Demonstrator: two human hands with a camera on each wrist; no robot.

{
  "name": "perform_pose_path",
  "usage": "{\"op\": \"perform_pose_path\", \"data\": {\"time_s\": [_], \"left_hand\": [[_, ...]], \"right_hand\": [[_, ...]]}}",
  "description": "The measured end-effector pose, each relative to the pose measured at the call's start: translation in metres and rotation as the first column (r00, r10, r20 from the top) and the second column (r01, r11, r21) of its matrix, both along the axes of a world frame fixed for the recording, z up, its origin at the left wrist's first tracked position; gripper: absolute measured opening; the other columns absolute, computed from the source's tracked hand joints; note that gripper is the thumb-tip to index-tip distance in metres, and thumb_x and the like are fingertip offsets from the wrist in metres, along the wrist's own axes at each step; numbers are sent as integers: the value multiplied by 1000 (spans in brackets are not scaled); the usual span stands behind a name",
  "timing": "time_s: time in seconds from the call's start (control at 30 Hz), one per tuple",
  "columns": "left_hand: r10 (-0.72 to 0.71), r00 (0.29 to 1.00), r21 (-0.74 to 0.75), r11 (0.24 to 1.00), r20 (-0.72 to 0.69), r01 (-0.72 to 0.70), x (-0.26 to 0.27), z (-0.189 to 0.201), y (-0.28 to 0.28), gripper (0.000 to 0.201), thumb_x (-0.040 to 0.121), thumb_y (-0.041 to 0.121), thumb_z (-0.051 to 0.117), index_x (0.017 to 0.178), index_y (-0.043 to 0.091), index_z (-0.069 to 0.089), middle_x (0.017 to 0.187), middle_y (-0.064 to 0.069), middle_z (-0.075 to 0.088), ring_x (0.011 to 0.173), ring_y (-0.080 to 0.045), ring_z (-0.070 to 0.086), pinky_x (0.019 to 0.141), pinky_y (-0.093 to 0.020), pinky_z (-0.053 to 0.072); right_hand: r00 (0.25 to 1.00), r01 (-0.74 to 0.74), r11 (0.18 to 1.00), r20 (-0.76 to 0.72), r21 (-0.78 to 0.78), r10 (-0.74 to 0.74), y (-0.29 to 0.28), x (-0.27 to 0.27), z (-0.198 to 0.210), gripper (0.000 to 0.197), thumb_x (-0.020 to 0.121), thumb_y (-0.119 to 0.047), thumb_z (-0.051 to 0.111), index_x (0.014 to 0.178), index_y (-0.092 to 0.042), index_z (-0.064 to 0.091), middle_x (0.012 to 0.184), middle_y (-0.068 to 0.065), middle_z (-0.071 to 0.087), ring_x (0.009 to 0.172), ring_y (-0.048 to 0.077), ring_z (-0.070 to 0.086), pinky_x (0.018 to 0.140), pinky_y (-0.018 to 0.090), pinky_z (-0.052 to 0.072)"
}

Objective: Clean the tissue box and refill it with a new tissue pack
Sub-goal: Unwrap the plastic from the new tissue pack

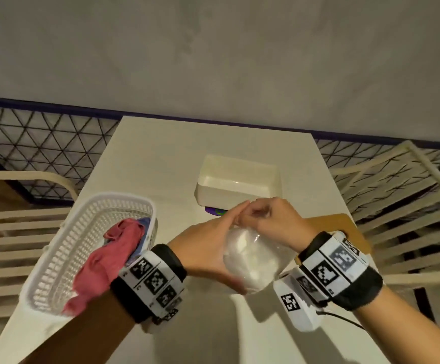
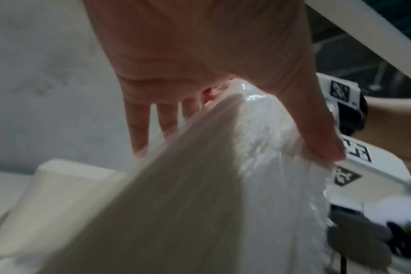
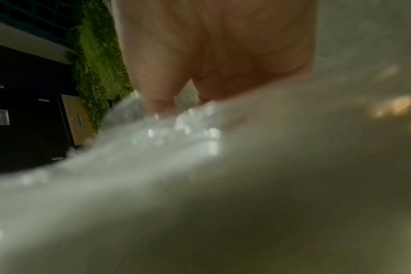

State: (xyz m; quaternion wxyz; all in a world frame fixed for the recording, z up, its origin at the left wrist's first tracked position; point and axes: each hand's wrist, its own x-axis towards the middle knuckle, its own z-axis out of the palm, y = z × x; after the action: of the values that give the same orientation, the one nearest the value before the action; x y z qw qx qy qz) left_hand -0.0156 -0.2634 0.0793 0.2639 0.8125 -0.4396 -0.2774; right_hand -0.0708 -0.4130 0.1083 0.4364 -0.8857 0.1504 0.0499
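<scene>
**Over the bench, both hands work at the new tissue pack's wrapper**

Above the near middle of the bench (image 1: pixel 161 158), the tissue pack (image 1: pixel 253 261) is held in the air between the two hands, still in its clear, shiny wrapper. Just beyond it the tissue box (image 1: pixel 236 183) stands open and empty, with something purple and green peeping out from under its near edge. A brown board, perhaps the box's lid, lies partly hidden behind the right wrist.

Judging by this, the box is ready to be filled and the refill is not yet done: the wrapper must still come off, the tissues go in, and the box be closed. Whether the box has been wiped I cannot tell; a red cloth (image 1: pixel 103 261) hangs over the rim of the white basket (image 1: pixel 56 258) at the left.

The left hand (image 1: pixel 208 245) cups the pack from the side, fingers (image 2: pixel 139 129) nearly straight along it and the thumb pressed against the plastic. The right hand (image 1: pixel 274 222) is curled at the far top of the pack, its fingers apparently pinching the film there; the right wrist view is too blurred to confirm just how.
</scene>
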Motion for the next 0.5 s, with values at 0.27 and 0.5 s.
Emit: {"op": "perform_pose_path", "data": {"time_s": [0.27, 0.5], "left_hand": [[180, 914, -126, 963, -363, -240, -5, -22, 20, 83, 42, 49, 85, 109, 58, 36, 113, 39, 47, 100, 29, 45, 87, 3, 39], [287, 934, -206, 921, -212, -330, -24, -17, 8, 115, 42, 47, 83, 121, 65, 2, 130, 40, 17, 114, 27, 27, 88, 4, 32]], "right_hand": [[997, 72, 963, -37, 261, -65, -34, -14, -23, 30, 80, -41, 63, 102, -22, 65, 115, 2, 64, 109, 19, 58, 98, 31, 44], [997, -69, 995, 49, 78, 65, -16, 5, -33, 28, 83, -43, 59, 103, -24, 59, 112, -1, 64, 104, 14, 58, 83, 22, 41]]}}
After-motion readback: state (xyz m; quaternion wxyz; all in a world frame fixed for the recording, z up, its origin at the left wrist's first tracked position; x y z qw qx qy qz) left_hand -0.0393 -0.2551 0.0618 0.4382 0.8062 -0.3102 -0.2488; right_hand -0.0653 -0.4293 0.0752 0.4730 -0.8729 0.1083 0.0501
